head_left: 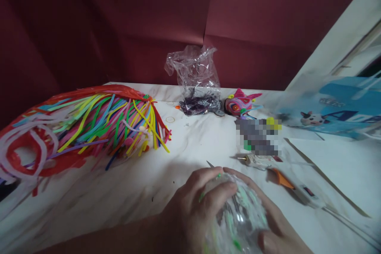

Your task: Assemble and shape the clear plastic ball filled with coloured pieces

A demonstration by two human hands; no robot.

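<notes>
Both of my hands wrap around a clear plastic bag [238, 214] that holds small green and white bits, low in the middle of the view. My left hand [193, 206] covers its left and top side. My right hand [276, 226] cups it from the right and below. A thin grey point [210, 164] sticks out just above my left fingers. The bag is blurred, so its contents are hard to tell.
A big bundle of coloured pipe cleaners [98, 123] lies at the left on the white marble table [184, 147]. At the back stand a crumpled clear bag with dark beads [196, 87] and a pink coiled figure [239, 105]. A glue gun [258, 160] and an orange-handled tool [281, 178] lie at the right.
</notes>
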